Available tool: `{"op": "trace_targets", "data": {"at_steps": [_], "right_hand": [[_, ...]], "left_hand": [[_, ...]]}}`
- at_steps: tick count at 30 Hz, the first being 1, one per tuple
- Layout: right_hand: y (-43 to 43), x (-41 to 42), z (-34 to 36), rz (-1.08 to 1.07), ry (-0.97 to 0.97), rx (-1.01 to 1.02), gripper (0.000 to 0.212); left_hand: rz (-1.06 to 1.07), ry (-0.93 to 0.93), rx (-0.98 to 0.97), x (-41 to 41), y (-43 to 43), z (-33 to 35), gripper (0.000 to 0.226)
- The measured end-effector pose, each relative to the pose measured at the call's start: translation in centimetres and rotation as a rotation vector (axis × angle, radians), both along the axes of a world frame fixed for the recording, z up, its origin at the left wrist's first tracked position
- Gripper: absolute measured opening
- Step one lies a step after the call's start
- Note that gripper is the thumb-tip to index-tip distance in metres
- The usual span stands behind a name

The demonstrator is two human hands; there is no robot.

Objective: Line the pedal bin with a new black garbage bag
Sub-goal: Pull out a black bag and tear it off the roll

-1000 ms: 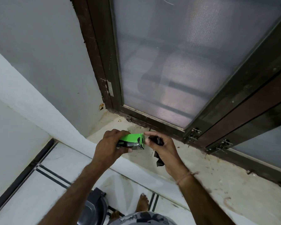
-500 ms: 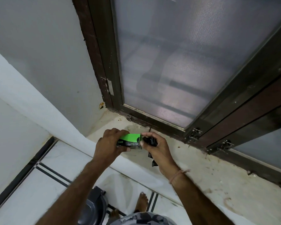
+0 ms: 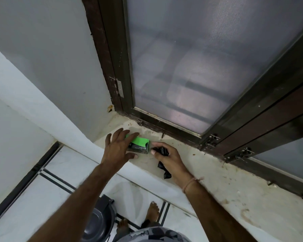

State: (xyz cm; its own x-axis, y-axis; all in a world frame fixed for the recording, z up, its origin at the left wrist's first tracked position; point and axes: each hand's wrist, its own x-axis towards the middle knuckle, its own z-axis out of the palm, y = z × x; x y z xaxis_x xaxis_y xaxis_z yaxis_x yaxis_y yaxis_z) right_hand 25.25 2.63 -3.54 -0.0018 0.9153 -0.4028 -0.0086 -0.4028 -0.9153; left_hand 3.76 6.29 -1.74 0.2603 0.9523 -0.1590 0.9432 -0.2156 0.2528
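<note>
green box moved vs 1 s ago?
Yes. The green box went from held above the sill's front edge to lying on the sill, nearer the window frame; the left hand has opened over it.

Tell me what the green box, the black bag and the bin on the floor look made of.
Green box: probably printed card, matte with crisp folded edges. Black bag: thin plastic film, crumpled and limp. Bin: dark grey, seemingly moulded plastic with a soft sheen.
</note>
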Motion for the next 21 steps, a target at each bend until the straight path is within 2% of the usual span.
{"op": "trace_targets", "data": {"at_steps": [4,6,8,11,13,14,17,21], "right_hand": [[-1.3,-0.3,1.2,-0.079,0.030,-0.032,0.017],[-2.1,-0.8,1.9,-0.104,0.059,-0.034,0.027],[-2.9,-1.5,2.3,-0.064,0.086,-0.063,0.044],[-3.7,-3.5,2.2,-0.021,0.174,-0.127,0.062],[-4.2,-5.3,2.3,-0.037,0.218,-0.169,0.070],[-4.5,-6.2,2.4,-0.036,0.221,-0.183,0.071],[-5.7,-8.7,2.6,-0.008,0.230,-0.200,0.066],[-7.9,-11.1,3.0,0.058,0.186,-0.101,0.038]], "left_hand": [[0.056,-0.020,0.055,0.8,-1.6,1.0,0.088],[0.120,-0.141,0.178,1.5,-3.2,1.4,0.067],[0.179,-0.397,0.217,2.4,-5.1,1.7,0.040],[0.303,-0.790,-0.103,3.8,-7.8,2.2,0.029],[0.447,-0.973,-0.327,3.8,-9.2,2.2,0.032],[0.516,-1.038,-0.377,3.6,-9.6,2.2,0.031],[0.661,-1.124,-0.388,1.6,-10.6,1.9,0.024],[0.783,-1.244,-0.363,-2.8,-11.8,1.6,0.025]]}}
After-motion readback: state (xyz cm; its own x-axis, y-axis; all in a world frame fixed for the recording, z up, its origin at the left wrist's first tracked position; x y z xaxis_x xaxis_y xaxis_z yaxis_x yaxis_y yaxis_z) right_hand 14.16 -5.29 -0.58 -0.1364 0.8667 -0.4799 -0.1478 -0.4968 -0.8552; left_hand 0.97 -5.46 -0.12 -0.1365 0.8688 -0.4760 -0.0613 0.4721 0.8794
